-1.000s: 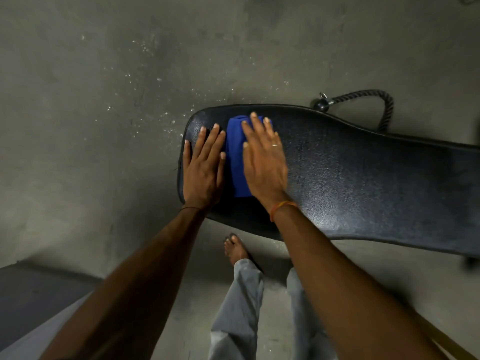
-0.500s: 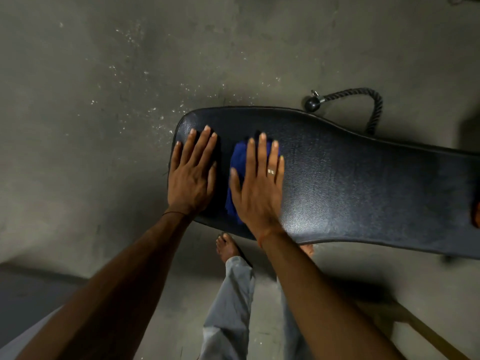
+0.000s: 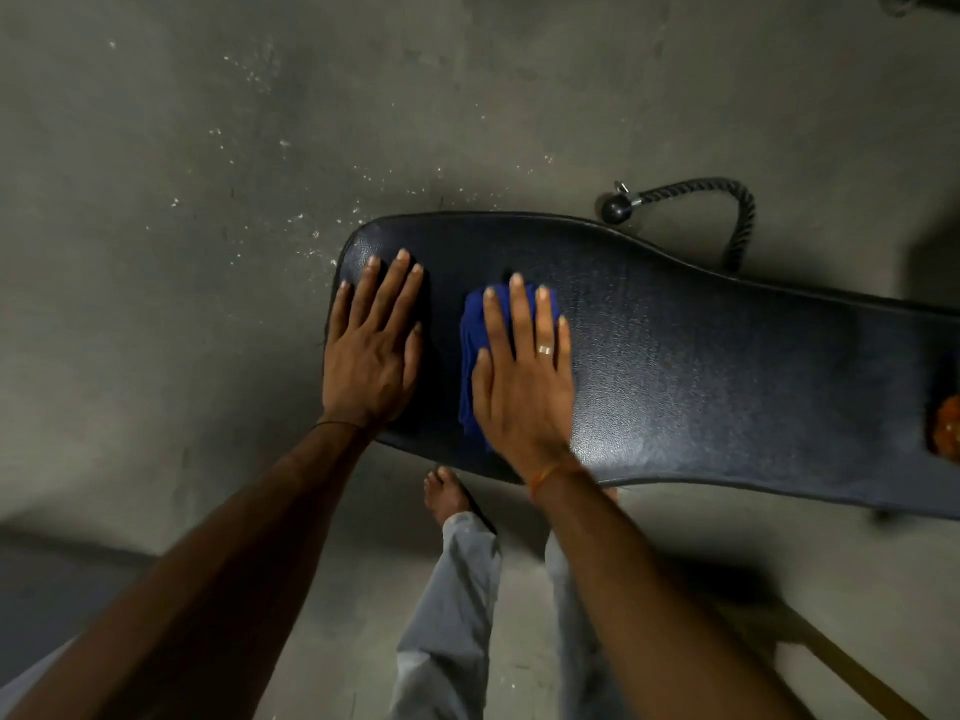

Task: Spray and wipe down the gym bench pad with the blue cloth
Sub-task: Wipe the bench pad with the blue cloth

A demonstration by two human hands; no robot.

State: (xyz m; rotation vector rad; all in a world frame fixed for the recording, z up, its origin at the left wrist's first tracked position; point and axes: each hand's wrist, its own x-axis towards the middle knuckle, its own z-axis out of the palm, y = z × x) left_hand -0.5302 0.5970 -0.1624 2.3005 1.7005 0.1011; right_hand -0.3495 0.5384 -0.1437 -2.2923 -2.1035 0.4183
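Note:
A long black bench pad [image 3: 701, 376] runs from the centre to the right edge. My right hand [image 3: 524, 371] lies flat with fingers spread on a folded blue cloth [image 3: 472, 345], pressing it onto the pad near its left end. Most of the cloth is hidden under the palm. My left hand [image 3: 374, 350] rests flat on the bare pad at its left tip, a little apart from the cloth, holding nothing.
A black rope handle [image 3: 727, 210] with a ball end lies on the concrete floor [image 3: 208, 200] behind the pad. An orange object [image 3: 945, 428] sits on the pad at the right edge. My bare foot [image 3: 447, 496] and grey trouser legs stand below the pad.
My right hand has slid the blue cloth toward the near edge of the pad and slightly right. My left hand has stayed flat at the pad's left end.

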